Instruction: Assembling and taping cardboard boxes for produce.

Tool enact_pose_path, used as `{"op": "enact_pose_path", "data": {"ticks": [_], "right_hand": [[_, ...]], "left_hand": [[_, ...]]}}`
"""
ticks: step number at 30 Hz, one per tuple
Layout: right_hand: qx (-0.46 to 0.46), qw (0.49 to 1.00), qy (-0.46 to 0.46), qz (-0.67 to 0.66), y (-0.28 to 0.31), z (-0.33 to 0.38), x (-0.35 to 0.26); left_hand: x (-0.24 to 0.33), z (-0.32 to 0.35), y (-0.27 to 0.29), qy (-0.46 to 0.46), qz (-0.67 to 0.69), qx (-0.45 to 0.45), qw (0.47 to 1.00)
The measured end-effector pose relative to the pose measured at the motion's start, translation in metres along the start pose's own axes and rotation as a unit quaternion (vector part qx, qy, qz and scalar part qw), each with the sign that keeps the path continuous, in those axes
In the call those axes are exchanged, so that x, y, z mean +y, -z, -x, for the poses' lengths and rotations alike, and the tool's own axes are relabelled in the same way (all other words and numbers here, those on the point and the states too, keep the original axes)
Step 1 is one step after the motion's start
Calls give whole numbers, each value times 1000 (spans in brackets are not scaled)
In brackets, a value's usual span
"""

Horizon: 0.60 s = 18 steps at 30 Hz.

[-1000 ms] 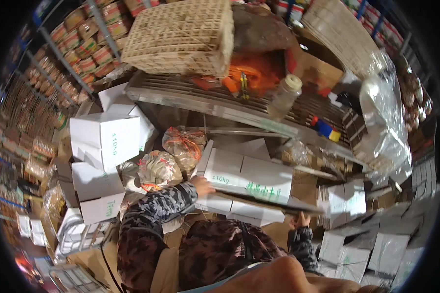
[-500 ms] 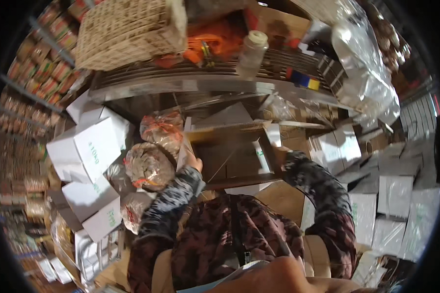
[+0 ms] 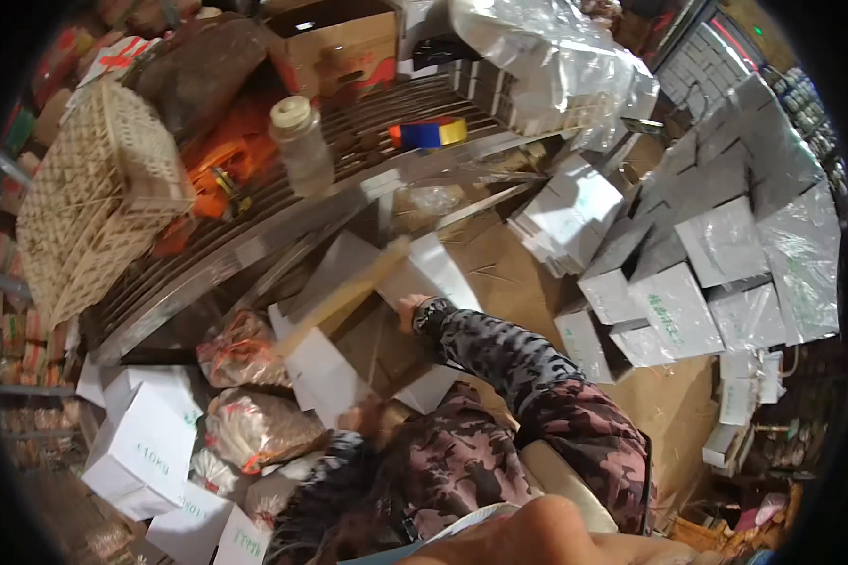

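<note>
A: Where's the open white box (image 3: 360, 344) on your feed?
B: Low, just past the slatted rack's (image 3: 245, 250) near edge, beside two plastic bags (image 3: 257, 428). My right hand (image 3: 413, 312) is up against its right wall, left hand (image 3: 361, 420) by its near corner. Too blurry tbh, can't tell if either's actually pinching cardboard.

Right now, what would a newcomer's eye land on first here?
Probably the open white box in the middle, its inside brown, with the right hand by its right side and the blurred left hand near its lower end. Next, the big stack of white boxes under clear plastic at right, then the cream lattice basket at upper left.
</note>
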State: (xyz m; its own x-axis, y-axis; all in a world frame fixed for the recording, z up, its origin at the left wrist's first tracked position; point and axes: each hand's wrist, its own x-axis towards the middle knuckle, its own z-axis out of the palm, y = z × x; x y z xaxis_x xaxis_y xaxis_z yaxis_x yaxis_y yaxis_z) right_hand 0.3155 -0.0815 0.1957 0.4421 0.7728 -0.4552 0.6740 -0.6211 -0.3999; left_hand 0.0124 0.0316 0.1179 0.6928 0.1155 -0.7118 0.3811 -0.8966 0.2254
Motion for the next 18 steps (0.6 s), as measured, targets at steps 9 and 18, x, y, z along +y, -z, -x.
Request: {"op": "enact_pose_path", "data": {"ticks": [9,18], "right_hand": [[29,880,-187,-436,-162,-6,93],[29,850,-278,-447,-151,-2,62]], "left_hand": [[42,-97,81,-50,-56,229,971],[88,-88,172,95,78,373,920]]}}
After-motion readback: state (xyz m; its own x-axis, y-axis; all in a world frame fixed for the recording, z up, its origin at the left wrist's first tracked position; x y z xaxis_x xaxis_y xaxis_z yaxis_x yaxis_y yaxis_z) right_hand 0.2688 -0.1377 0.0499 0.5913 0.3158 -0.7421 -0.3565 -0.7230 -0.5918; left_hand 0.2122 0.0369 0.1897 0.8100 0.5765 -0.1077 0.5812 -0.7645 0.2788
